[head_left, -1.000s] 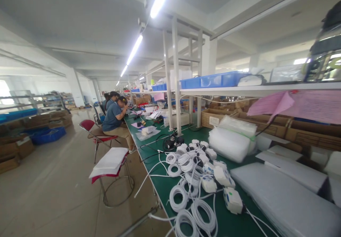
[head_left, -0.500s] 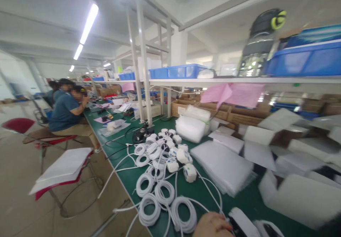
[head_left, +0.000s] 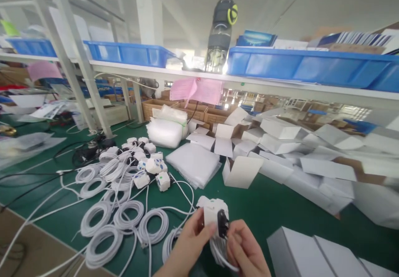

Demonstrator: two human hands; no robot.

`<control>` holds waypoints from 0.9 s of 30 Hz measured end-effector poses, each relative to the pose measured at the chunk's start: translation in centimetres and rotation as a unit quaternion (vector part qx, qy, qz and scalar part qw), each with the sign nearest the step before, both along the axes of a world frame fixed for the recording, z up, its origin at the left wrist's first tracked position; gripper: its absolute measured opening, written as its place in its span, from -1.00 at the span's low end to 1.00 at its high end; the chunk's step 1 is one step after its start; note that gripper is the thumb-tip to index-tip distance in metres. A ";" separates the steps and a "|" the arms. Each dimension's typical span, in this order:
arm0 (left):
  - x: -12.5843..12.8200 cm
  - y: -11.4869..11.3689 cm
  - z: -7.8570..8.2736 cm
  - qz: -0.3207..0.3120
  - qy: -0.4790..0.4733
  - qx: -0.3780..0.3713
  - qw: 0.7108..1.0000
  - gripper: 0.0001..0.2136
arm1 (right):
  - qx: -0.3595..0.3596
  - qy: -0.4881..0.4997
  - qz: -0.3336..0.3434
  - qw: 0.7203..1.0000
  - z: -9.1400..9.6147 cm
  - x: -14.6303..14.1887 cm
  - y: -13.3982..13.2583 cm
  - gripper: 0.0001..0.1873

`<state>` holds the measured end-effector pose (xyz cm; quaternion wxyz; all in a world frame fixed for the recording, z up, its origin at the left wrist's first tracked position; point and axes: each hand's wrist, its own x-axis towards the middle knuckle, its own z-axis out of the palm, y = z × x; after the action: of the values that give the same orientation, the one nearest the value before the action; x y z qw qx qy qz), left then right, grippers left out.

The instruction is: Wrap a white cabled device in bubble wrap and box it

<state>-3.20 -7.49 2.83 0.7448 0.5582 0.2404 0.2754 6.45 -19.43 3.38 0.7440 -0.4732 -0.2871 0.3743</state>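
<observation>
I pinch the adapter (head_left: pixel 215 214) between both hands: left hand (head_left: pixel 187 246) grips its side, right hand (head_left: pixel 246 250) clasps its cord (head_left: pixel 220 252) underneath.

Coiled cables (head_left: pixel 124 214) are lying on the tabletop (head_left: pixel 271 206) at the near left, with adapters (head_left: pixel 149 169) sitting just behind them. A stack of bags (head_left: pixel 193 165) is resting right of those, and folded boxes (head_left: pixel 296 152) are spreading farther right. A shelf (head_left: pixel 218 79) is running overhead at the far side, carrying bins (head_left: pixel 299 65).
</observation>
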 end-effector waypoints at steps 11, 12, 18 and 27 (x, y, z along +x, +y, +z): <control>-3.3 -0.1 3.9 -0.057 -0.024 0.252 0.966 -0.41 | 0.042 -0.032 0.036 0.998 -1.3 -1.0 -2.1 -0.34; -3.6 -0.1 4.5 -0.069 -0.013 0.284 0.956 -0.39 | 0.050 -0.004 0.059 0.997 -1.1 -1.4 -2.1 -0.29; -5.0 -0.5 5.4 -0.054 0.029 0.455 0.888 -0.35 | 0.073 0.041 0.013 0.996 -1.2 -3.8 -0.7 -0.25; -5.6 -1.2 4.1 0.036 0.052 0.476 0.877 -0.37 | 0.081 -0.025 -0.072 0.994 -2.0 -5.8 0.1 -0.32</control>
<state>-8.78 -8.72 6.94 0.3655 0.8497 0.1391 0.3538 0.66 -19.35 1.33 0.7974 -0.4401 -0.3004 0.2832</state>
